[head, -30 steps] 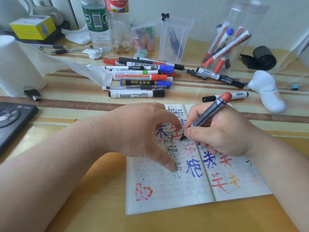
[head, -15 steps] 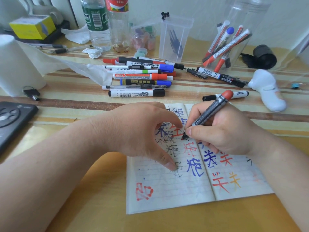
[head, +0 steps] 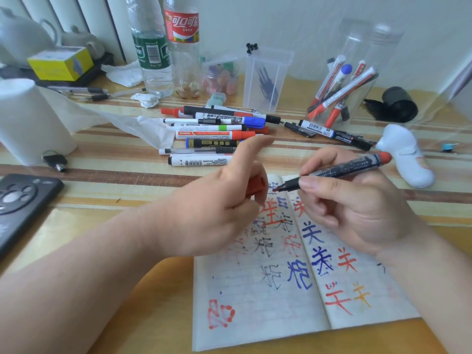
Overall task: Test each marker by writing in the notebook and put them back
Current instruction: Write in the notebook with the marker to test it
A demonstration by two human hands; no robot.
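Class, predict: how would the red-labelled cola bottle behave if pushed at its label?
The cola bottle looks nearly empty, so it is probably light. Tall and narrow, it would likely tip rather than slide. Once down, its round body might roll.

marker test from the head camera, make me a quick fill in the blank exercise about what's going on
1. The left hand holds a ____ cap.
2. The right hand grips a marker whose tip points toward the ____ hand.
3. The notebook lies ____ on the table.
4. The clear jar at the back holds several ____.
Missing words: red, left, open, markers.
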